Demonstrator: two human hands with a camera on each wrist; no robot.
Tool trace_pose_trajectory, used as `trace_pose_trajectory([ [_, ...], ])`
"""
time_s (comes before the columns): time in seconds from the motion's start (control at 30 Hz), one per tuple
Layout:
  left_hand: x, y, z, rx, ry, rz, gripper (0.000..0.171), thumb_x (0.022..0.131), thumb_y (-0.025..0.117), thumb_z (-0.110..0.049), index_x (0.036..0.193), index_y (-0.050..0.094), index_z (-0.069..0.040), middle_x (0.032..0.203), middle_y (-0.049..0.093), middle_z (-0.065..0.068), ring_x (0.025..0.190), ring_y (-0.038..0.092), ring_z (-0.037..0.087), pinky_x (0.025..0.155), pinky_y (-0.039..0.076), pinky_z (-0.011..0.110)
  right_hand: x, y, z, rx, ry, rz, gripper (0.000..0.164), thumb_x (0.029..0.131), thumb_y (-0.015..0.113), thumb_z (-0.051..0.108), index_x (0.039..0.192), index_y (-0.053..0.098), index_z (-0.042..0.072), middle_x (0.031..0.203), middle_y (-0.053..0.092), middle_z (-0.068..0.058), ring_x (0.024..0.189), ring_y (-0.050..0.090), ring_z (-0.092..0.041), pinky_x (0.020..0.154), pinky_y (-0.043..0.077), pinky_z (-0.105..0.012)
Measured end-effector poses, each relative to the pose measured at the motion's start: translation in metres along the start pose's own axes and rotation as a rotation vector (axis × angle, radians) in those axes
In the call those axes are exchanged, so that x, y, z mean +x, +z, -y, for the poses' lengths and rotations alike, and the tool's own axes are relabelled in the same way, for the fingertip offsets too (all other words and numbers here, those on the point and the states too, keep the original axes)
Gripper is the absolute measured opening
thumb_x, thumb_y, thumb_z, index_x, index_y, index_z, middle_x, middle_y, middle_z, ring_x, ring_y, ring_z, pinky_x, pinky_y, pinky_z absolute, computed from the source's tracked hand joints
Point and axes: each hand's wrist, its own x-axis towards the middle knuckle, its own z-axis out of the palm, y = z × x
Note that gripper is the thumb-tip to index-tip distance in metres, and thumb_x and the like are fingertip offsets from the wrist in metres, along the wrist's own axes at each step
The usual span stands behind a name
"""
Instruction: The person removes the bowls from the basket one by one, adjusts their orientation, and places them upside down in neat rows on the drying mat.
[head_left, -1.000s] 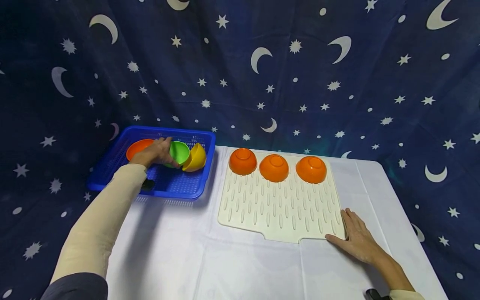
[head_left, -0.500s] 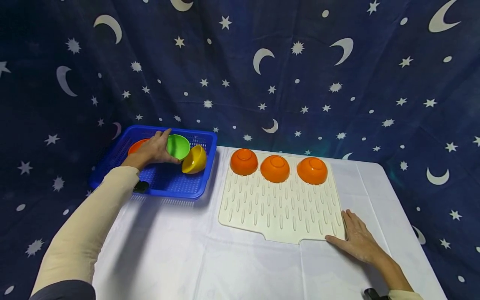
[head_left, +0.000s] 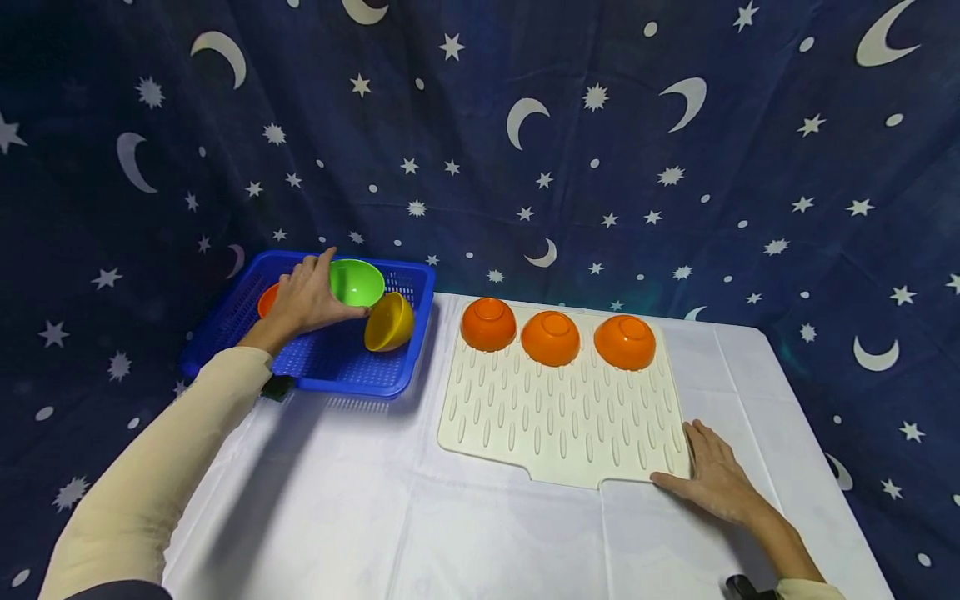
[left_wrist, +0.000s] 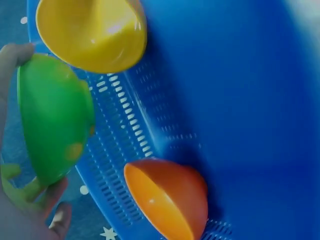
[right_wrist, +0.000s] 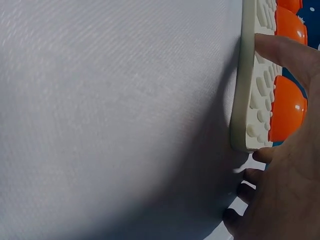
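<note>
My left hand holds a green bowl by its rim, thumb on one side and fingers on the other, over the blue basket. In the left wrist view the green bowl is tilted on its side. A yellow bowl leans in the basket just right of it. Partly behind the left hand is an orange bowl, tilted in the basket. My right hand rests at the near right corner of the cream drying mat, its thumb on the mat and its fingers along the side.
Three orange bowls stand upside down along the mat's far edge: one left, one middle, one right. A white cloth covers the table. A dark star-and-moon curtain hangs behind.
My left hand has lifted the green bowl slightly up in the basket, away from the yellow bowl. The right hand has stayed at the mat's corner.
</note>
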Motion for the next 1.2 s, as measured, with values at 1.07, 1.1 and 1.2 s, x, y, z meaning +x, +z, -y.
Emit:
trace_pose_trajectory([
  [1.07, -0.055, 0.013, -0.054, -0.433, -0.211, -0.283, 0.126, 0.067, 0.09, -0.054, 0.159, 0.018, -0.008, 0.146, 0.043, 0.026, 0.129, 0.043, 0.045, 0.1, 0.03, 0.063, 0.001, 0.002, 0.0, 0.027, 0.011, -0.02, 0.116, 0.079, 0.079, 0.053, 0.151, 0.02, -0.017, 0.152, 0.014, -0.043, 0.136, 0.013, -0.063, 0.103, 0.016, -0.078],
  [1.1, -0.056, 0.015, -0.056, -0.439, -0.206, -0.28, 0.125, 0.068, 0.09, -0.053, 0.159, 0.018, -0.008, 0.146, 0.043, 0.026, 0.13, 0.043, 0.045, 0.1, 0.03, 0.063, 0.001, 0.002, 0.0, 0.029, 0.009, -0.022, 0.116, 0.079, 0.079, 0.053, 0.151, 0.02, -0.017, 0.152, 0.014, -0.043, 0.136, 0.013, -0.063, 0.103, 0.016, -0.078],
  [1.2, -0.058, 0.018, -0.061, -0.455, -0.193, -0.273, 0.123, 0.068, 0.09, -0.051, 0.159, 0.019, -0.007, 0.147, 0.042, 0.025, 0.13, 0.042, 0.044, 0.101, 0.029, 0.063, 0.001, 0.002, 0.0, 0.034, 0.005, -0.026, 0.116, 0.079, 0.079, 0.052, 0.15, 0.021, -0.018, 0.151, 0.015, -0.044, 0.135, 0.013, -0.064, 0.103, 0.016, -0.078],
])
